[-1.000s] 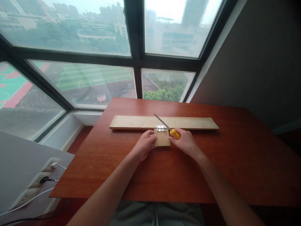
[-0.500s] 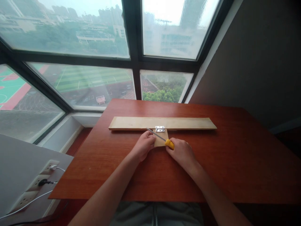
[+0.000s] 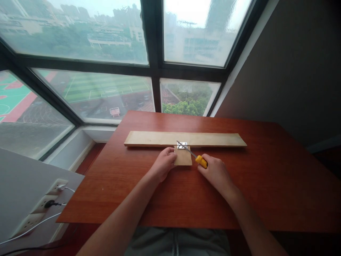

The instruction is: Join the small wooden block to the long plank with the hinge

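Note:
A long pale wooden board [image 3: 154, 138] lies across the table. At the middle of its near edge a silver hinge [image 3: 183, 146] joins it to a small wooden piece [image 3: 183, 158]. My left hand [image 3: 164, 163] pinches the left edge of that small piece. In my right hand [image 3: 214, 170], closed round the yellow handle, is a screwdriver [image 3: 201, 161]. Its metal shaft points up and left, passing in front of the hinge, with the tip near the hinge's upper left. I cannot tell whether the tip touches a screw.
The reddish-brown table [image 3: 128, 209] reaches to large dark-framed windows [image 3: 157, 71] behind. On the left, a low wall holds power sockets [image 3: 42, 204] with plugs and cables. A grey wall [image 3: 293, 71] rises on the right.
My right hand has moved right with the screwdriver, shifting its tip from left of the hinge to over it. The right side of the small piece is now uncovered. My left hand keeps its grip.

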`<action>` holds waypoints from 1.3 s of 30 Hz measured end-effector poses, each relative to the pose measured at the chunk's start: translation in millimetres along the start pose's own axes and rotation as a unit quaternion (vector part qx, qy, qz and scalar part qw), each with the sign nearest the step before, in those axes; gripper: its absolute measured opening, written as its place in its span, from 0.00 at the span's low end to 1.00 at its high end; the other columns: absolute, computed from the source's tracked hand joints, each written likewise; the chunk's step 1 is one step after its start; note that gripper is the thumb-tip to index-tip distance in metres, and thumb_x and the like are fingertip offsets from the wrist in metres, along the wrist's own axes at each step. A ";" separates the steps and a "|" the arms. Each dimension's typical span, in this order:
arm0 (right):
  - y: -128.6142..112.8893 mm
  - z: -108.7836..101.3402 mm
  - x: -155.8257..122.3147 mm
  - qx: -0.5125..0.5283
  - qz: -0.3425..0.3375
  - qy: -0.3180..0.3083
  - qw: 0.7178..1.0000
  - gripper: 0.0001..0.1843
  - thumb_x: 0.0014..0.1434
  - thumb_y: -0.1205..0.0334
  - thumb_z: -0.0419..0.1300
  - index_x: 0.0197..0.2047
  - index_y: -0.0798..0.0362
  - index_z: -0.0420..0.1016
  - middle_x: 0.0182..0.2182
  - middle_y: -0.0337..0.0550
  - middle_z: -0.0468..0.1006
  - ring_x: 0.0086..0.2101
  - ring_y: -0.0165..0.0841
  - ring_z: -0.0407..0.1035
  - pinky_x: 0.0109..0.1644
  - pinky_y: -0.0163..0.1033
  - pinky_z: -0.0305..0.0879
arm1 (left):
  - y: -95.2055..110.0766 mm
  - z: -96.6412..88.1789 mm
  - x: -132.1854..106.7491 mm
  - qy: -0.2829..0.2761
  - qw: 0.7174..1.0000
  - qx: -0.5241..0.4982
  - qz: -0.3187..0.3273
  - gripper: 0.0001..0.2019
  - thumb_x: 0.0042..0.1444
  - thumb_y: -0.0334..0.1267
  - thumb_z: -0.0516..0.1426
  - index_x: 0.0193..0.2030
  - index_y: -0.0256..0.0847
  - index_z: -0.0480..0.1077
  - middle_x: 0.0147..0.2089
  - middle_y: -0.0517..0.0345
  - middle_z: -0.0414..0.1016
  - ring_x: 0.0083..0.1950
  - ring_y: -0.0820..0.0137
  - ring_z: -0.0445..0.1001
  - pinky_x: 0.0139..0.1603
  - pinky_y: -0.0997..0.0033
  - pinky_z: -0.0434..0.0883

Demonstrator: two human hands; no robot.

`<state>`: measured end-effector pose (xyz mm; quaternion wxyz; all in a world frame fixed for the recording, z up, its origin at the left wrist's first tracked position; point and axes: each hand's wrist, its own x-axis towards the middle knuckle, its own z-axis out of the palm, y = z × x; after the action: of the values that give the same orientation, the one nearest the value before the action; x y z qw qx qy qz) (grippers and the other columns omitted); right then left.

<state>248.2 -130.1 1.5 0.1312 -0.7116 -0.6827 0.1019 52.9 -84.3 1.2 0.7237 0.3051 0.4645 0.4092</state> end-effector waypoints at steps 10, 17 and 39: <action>10.4 -13.2 13.7 0.229 0.010 0.027 0.973 0.10 0.53 0.54 0.60 0.34 0.51 0.74 0.28 0.40 0.78 0.29 0.34 0.69 0.34 0.37 0.60 | 2.0 -0.2 -2.6 0.011 1.000 -0.001 -0.003 0.08 0.49 0.27 0.59 0.37 0.36 0.69 0.33 0.56 0.74 0.31 0.74 0.73 0.31 0.76 0.72; 2.7 -17.1 26.5 0.346 0.015 -0.014 0.938 0.12 0.52 0.53 0.63 0.33 0.53 0.76 0.28 0.39 0.76 0.29 0.33 0.68 0.34 0.37 0.62 | 1.1 -0.2 -2.5 0.008 1.000 0.004 0.000 0.10 0.48 0.27 0.59 0.38 0.37 0.68 0.34 0.55 0.76 0.31 0.73 0.74 0.31 0.76 0.72; -30.2 -20.0 76.1 0.433 0.020 -0.124 0.893 0.12 0.49 0.54 0.64 0.27 0.54 0.73 0.19 0.35 0.70 0.20 0.26 0.62 0.23 0.32 0.60 | 1.6 -0.5 -3.6 -0.023 1.000 -0.012 -0.006 0.11 0.49 0.29 0.62 0.40 0.36 0.66 0.37 0.53 0.77 0.33 0.72 0.75 0.33 0.75 0.71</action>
<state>229.8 -54.2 32.8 0.3381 -0.5792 -0.5676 0.4776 51.1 -86.6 3.9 0.7406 0.3029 0.4443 0.4029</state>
